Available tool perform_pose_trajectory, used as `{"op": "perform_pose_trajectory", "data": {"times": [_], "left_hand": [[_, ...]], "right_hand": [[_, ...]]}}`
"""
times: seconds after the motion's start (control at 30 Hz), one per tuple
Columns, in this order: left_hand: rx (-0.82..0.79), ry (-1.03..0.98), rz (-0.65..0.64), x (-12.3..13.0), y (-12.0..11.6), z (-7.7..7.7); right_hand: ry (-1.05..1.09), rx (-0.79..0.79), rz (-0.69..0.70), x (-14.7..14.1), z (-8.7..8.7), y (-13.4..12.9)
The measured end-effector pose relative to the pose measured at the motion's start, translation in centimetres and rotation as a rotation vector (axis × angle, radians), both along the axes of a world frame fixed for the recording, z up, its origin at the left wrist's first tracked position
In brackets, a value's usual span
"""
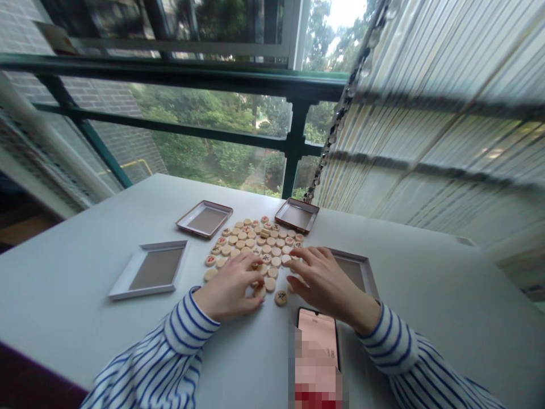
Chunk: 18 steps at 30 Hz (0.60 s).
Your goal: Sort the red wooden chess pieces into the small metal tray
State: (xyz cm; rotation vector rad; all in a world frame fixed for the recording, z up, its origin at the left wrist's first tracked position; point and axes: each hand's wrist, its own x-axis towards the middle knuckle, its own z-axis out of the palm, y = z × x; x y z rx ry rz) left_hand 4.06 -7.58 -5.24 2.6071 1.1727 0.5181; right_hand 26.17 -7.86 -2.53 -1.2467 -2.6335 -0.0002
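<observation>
Many round wooden xiangqi pieces (266, 249) lie in a loose cluster on the white table (76, 255), some blank side up, others showing red or black characters. My left hand (232, 287) rests over the near left part of the cluster, fingers apart and curved, its fingertips at a few pieces. Over the near right edge of the cluster is my right hand (323, 281), its fingers spread just above or on the pieces. A single piece with a black character (281, 297) lies between the hands, at the cluster's near edge.
Two shallow box trays stand behind the pieces, one back left (208, 220) and one back right (297, 216). Another tray (155, 270) is at the left, and a fourth (355, 270) is partly behind my right hand. A phone (317, 335) lies near the front.
</observation>
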Motion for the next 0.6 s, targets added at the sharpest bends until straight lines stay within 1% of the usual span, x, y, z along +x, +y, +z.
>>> {"op": "perform_pose_trajectory", "data": {"times": [0.43,0.6], "left_hand": [[0.002,0.019,0.014,0.29,-0.13,0.01],[0.008,-0.017,0.004,0.20,0.01,-0.01]], "right_hand": [[-0.001,0.008,0.022,-0.06,-0.16,0.08],[-0.003,0.006,0.029,-0.08,-0.10,0.02]]}}
